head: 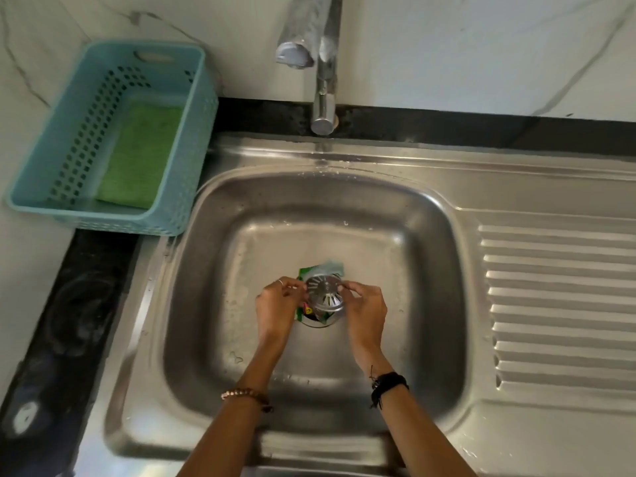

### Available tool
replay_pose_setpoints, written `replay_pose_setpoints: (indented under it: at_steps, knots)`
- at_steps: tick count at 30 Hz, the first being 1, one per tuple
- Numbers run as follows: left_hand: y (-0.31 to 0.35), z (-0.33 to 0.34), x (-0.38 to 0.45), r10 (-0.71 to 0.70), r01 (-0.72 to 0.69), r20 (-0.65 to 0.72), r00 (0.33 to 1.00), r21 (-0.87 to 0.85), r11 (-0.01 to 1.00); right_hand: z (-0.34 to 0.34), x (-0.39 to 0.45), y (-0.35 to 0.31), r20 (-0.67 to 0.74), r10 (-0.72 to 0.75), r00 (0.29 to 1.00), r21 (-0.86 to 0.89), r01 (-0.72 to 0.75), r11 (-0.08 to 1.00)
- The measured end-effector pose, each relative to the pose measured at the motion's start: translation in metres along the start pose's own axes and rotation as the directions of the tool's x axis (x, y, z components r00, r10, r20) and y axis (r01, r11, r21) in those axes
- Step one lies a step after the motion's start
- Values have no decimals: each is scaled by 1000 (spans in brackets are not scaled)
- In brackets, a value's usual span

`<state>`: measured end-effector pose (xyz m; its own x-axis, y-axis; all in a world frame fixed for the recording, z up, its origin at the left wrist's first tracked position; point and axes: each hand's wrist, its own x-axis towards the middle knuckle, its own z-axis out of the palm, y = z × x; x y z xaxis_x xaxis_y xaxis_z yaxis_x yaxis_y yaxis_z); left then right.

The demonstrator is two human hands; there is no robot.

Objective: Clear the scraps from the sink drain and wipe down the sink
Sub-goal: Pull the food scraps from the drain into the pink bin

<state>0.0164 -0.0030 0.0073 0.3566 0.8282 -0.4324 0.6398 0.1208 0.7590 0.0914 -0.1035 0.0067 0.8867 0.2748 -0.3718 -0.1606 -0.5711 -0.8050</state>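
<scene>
Marble-veined white wall and a black counter edge frame a stainless steel sink (213, 304), its ribbed drainboard (550, 304) stretching away to the right of the right hand. Both hands reach down into the basin and meet over the drain opening (318, 321). Between them sits the metal drain strainer (325, 294), a slotted basket lifted and tilted above the opening. The left hand (278, 306) pinches the strainer's left rim with curled fingertips; a ring shows on one finger and a beaded bracelet (246, 395) circles the wrist. The right hand (366, 309) pinches the right rim the same way, with a black cord wristband (389, 382) behind it. Under and just beyond the strainer lies a green and white wrapper scrap (321, 268), spreading past the fingertips of both hands; a small bright bit of it shows beside the left thumb. Straight ahead of the hands, the chrome tap (323, 63) rises from the back ledge. Far to the left and ahead of the left hand, a teal perforated basket (192, 132) rests on the counter, holding a green scrub pad (144, 153).
</scene>
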Motion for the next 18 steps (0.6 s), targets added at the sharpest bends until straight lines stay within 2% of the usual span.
replay_pose_setpoints:
  at_steps: [3, 6, 9, 10, 12, 14, 16, 18]
  knots:
    - [34, -2, -18, -9, 33, 63, 998, -385, 923, -30, -4, -18, -66, -73, 995, 178, 84, 980]
    - [68, 5, -30, -39, 139, 187, 982, -557, 819, -64, -9, -30, -148, -230, 962, 250, 261, 932]
    - [101, 21, -41, 19, 182, 347, 938, -537, 824, -104, -10, -31, -261, -288, 921, 288, 359, 888]
    - [111, 28, -43, 45, 179, 391, 919, -515, 838, -117, -8, -29, -285, -250, 925, 352, 343, 871]
    - [129, 41, -46, 110, 141, 474, 874, -464, 875, -140, -1, -27, -284, -84, 955, 571, 239, 785]
    - [145, 59, -50, 163, 80, 544, 823, -395, 915, -162, 10, -24, -250, 42, 967, 668, 141, 730]
    - [158, 78, -52, 181, 33, 576, 797, -341, 940, -175, 20, -22, -249, 63, 967, 633, 113, 766]
    - [168, 96, -53, 201, -7, 557, 806, -331, 944, -181, 27, -21, -315, 33, 949, 516, 142, 845]
